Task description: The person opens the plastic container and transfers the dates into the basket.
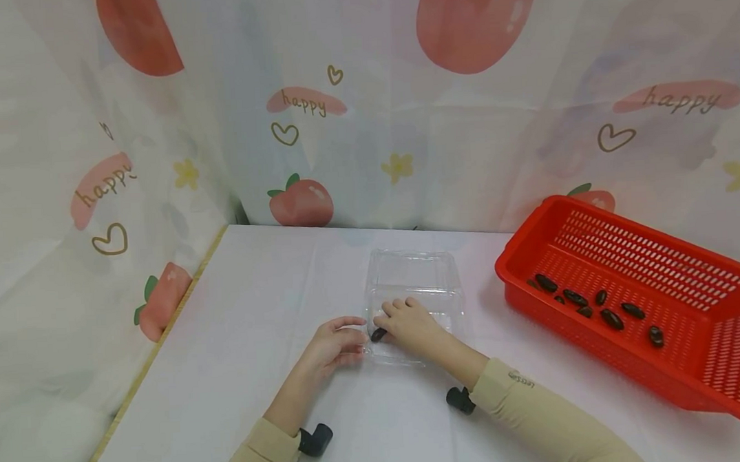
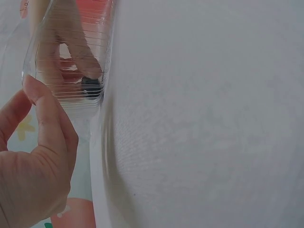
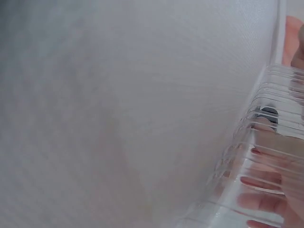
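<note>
A clear plastic clamshell box (image 1: 412, 284) lies with its lid folded back on the white table. At its left edge is my left hand (image 1: 336, 344); in the left wrist view the thumb and index finger (image 2: 40, 95) pinch the rim. My right hand (image 1: 414, 325) reaches down inside the box, fingers spread apart. Its thumb touches a dark, glossy oval piece, date-like (image 1: 378, 335), low in the box's near left part. Through the ribbed wall, the right wrist view shows that same dark piece (image 3: 269, 114) beside the thumb tip.
A red perforated basket (image 1: 599, 366) stands on the right with several dark oval pieces (image 1: 611, 319) on its floor. A fruit-printed curtain (image 1: 354, 149) hangs behind and to the left. The table's left edge (image 1: 158, 347) is yellowish.
</note>
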Available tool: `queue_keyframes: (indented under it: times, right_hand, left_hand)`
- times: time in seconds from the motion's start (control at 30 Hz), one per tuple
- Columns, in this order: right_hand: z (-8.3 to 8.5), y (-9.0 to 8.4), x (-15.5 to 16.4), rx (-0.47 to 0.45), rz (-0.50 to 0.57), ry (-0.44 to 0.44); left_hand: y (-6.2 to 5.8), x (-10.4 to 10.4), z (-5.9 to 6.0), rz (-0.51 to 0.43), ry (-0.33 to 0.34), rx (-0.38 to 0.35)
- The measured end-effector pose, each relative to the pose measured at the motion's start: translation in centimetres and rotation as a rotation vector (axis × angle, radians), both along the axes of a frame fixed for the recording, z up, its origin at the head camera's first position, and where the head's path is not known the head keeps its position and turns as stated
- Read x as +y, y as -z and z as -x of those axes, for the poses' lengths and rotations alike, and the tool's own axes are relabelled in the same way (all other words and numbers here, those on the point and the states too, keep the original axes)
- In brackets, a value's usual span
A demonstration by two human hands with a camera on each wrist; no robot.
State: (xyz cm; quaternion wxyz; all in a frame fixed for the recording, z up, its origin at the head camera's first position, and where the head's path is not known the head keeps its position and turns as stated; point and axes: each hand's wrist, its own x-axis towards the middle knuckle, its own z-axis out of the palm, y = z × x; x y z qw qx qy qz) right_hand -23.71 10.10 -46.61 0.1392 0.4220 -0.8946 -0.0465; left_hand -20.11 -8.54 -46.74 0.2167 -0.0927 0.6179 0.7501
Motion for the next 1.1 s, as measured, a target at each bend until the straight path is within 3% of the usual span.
queue_keyframes:
  times: [0.3,0.6,0.93,1.1]
  right_hand:
    - [-0.4,-0.6,0.6,-0.007,0.018,0.008]
    - [-0.8,-2.8,2.5,-0.011,0.058,0.030]
    - [-1.6,-6.1,6.6,-0.032,0.085,0.180]
    - [-2.2,-7.7,9.1,0.021,0.083,0.228]
  left_hand:
    - [0.1,0.0,0.0,-0.020,0.021,0.015]
    - [-0.1,0.3,-0.2,0.000,-0.027,0.009]
    - [-0.3,0.3,-0.2,-0.010,-0.019,0.002]
    - [-0.4,0.2,-0.3,-0.005,-0.016,0.005]
